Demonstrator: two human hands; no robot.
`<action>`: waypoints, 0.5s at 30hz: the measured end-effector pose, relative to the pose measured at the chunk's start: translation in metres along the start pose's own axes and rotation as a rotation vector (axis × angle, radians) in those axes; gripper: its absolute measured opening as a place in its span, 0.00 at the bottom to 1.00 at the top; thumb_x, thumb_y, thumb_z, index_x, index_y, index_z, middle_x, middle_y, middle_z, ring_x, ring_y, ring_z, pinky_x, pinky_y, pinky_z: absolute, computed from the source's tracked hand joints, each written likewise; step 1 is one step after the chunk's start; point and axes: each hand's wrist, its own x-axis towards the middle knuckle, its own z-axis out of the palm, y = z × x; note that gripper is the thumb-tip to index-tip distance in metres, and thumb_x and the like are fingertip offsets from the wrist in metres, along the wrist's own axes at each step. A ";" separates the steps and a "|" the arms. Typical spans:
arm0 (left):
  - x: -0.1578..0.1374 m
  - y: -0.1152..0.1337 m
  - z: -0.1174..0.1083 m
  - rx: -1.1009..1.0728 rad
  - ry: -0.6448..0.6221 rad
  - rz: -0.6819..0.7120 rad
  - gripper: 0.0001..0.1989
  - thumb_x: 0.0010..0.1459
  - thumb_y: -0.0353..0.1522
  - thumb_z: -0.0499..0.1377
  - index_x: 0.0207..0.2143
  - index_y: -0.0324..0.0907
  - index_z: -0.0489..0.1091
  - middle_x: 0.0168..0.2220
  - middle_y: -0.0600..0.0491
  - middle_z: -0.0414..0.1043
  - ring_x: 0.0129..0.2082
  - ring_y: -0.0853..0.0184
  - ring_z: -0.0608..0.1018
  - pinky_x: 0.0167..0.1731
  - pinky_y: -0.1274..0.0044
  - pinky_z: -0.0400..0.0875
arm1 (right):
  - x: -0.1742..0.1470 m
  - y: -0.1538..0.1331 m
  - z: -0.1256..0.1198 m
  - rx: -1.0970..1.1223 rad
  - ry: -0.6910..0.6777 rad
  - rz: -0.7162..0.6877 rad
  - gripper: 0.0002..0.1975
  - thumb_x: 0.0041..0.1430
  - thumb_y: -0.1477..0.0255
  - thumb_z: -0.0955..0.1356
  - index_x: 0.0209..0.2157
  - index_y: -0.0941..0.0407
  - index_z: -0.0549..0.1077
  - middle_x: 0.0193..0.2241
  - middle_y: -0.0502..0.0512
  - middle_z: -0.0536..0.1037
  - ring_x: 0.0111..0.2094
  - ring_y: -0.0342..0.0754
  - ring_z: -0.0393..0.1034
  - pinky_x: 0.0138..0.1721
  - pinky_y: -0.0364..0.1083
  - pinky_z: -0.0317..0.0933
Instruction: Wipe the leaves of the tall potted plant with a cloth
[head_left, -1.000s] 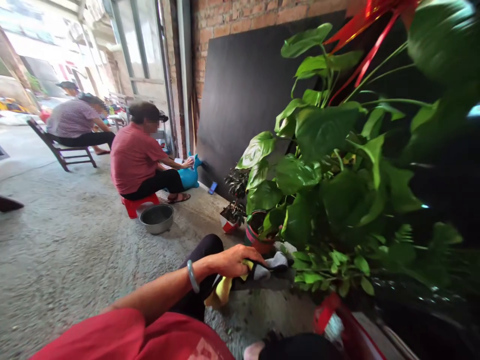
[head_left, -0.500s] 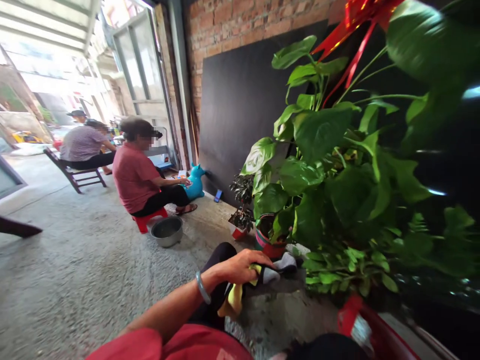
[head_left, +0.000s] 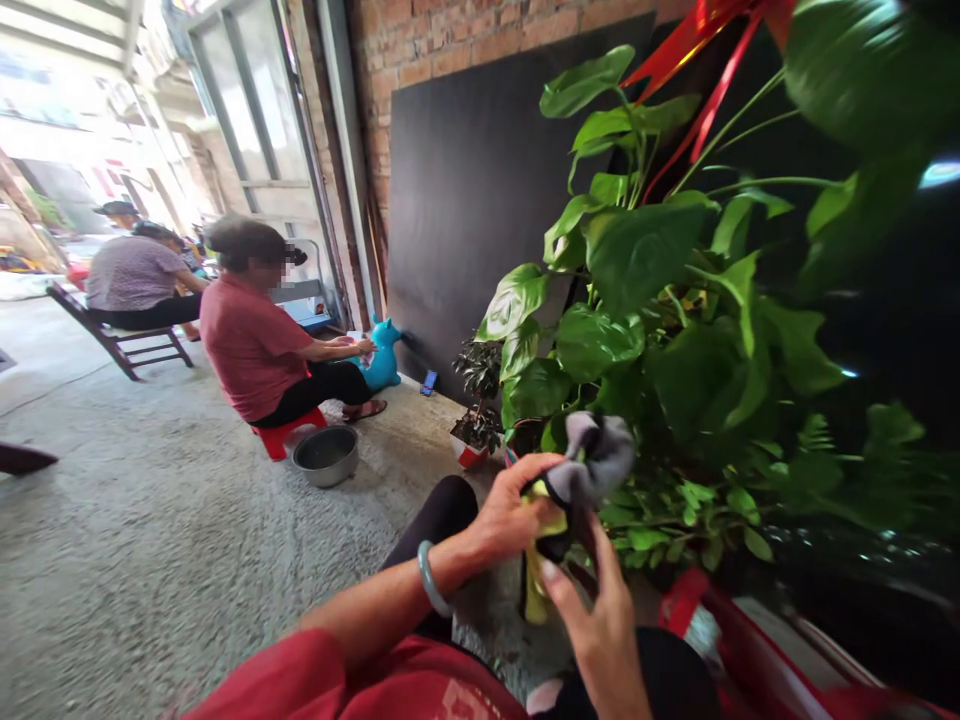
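Observation:
My left hand [head_left: 514, 510], a pale bangle at its wrist, is closed on a bunched grey, black and yellow cloth item [head_left: 592, 470]. Its exact kind does not show. The grey part flops over above the fingers, and a yellow end hangs below. From the lower right, my right hand [head_left: 604, 610] reaches to the underside of the same cloth. Thumb and forefinger lie against its dark part, while the other fingertips are partly hidden. Both hands are over my lap, in front of a large leafy plant [head_left: 637, 340].
A red container [head_left: 772, 650] stands at my lower right. Ahead are a small potted plant [head_left: 476, 430], a grey metal basin [head_left: 326, 455], a blue animal-shaped toy [head_left: 384, 355] and a person in a pink shirt [head_left: 247, 350] on a red stool. Another person [head_left: 139, 270] sits farther left.
My left hand has lifted the cloth up off my knee area and towards the right. My right hand has come into view and joined it at the cloth. The view has turned slightly right.

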 end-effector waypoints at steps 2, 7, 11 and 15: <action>-0.005 0.003 0.015 0.025 -0.043 0.072 0.22 0.51 0.27 0.64 0.50 0.42 0.77 0.57 0.47 0.71 0.58 0.57 0.72 0.61 0.67 0.64 | -0.003 0.011 0.004 -0.067 -0.026 -0.052 0.44 0.51 0.55 0.74 0.66 0.57 0.62 0.62 0.66 0.69 0.62 0.62 0.64 0.59 0.58 0.63; -0.010 -0.001 0.032 0.112 0.012 0.054 0.10 0.47 0.27 0.67 0.35 0.40 0.76 0.42 0.50 0.69 0.45 0.64 0.73 0.49 0.73 0.68 | -0.007 0.035 0.000 -0.249 -0.006 -0.101 0.44 0.46 0.54 0.75 0.62 0.58 0.65 0.53 0.66 0.76 0.54 0.65 0.71 0.52 0.60 0.68; -0.010 -0.003 0.042 0.139 -0.046 0.006 0.13 0.41 0.28 0.71 0.30 0.39 0.72 0.36 0.54 0.66 0.36 0.69 0.68 0.38 0.77 0.64 | -0.009 0.053 0.005 -0.307 0.210 -0.058 0.32 0.44 0.49 0.74 0.47 0.55 0.73 0.36 0.60 0.79 0.37 0.63 0.75 0.36 0.57 0.70; 0.002 -0.010 0.045 -0.035 -0.255 0.041 0.15 0.49 0.40 0.70 0.31 0.38 0.74 0.35 0.51 0.68 0.37 0.67 0.70 0.38 0.76 0.67 | 0.007 0.055 -0.018 -0.327 0.425 -0.107 0.25 0.49 0.46 0.70 0.36 0.54 0.72 0.28 0.59 0.76 0.29 0.60 0.73 0.31 0.56 0.68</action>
